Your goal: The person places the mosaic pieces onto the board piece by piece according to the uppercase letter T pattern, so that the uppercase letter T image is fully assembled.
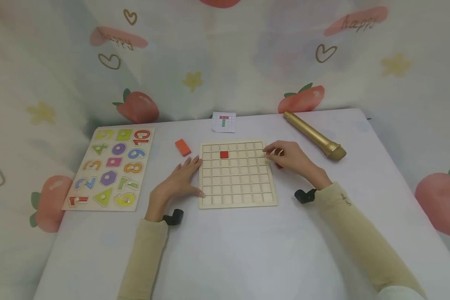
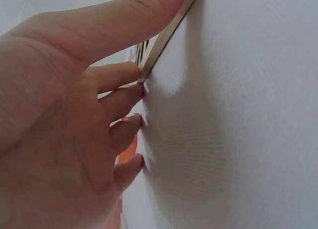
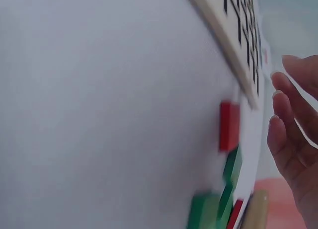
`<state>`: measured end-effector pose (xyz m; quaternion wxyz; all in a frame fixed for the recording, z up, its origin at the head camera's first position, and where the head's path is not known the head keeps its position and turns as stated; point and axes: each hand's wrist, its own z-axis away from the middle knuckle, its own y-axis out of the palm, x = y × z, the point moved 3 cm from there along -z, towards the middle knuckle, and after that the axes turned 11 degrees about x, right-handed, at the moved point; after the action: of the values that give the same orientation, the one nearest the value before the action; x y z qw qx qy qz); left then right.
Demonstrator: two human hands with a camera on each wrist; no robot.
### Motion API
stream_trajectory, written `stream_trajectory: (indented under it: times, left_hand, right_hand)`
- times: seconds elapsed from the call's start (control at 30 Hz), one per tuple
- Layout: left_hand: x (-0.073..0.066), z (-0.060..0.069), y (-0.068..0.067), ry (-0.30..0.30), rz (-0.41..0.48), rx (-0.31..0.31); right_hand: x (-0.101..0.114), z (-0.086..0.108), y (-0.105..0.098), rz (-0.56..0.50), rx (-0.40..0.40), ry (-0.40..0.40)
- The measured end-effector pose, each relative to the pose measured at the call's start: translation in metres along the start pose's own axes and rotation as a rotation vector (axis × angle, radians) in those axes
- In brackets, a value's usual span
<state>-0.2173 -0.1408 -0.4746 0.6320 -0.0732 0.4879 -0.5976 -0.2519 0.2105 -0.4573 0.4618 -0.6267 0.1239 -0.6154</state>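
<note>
A pale wooden grid board [image 1: 238, 205] lies flat on the white table, with one red square block [image 1: 224, 154] in its upper part. At the board's left side rests my left hand [image 1: 180, 179], fingers spread; its thumb touches the edge and its fingertips meet the table. My right hand [image 1: 290, 156] hovers by the board's upper right edge, fingers loosely bent, with nothing visible between them. Below that hand, in the right wrist view, are a loose red block [image 3: 229, 125] and several green blocks [image 3: 202, 210], mostly hidden from the head view.
Behind the board stands a small card [image 1: 223, 122] showing a red and green T on a grid. An orange block [image 1: 183, 147] lies at the upper left. A number puzzle board [image 1: 131, 204] is at far left, a gold microphone [image 1: 315, 136] at back right.
</note>
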Motion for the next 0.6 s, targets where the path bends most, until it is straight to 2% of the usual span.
stream_trajectory:
  times: [0.27,0.47,0.6]
  left_hand:
    - [0.004,0.001,0.001,-0.002,0.003,-0.005]
    - [0.004,0.001,0.001,0.004,0.006,0.002]
    - [0.002,-0.001,0.001,0.002,0.0,0.006]
  right_hand:
    - [-0.024,0.024,-0.002,0.063,-0.001,-0.001]
    - [-0.033,0.031,-0.004,0.117,0.0,-0.049]
    - [-0.036,0.031,-0.005,0.148,0.017,-0.052]
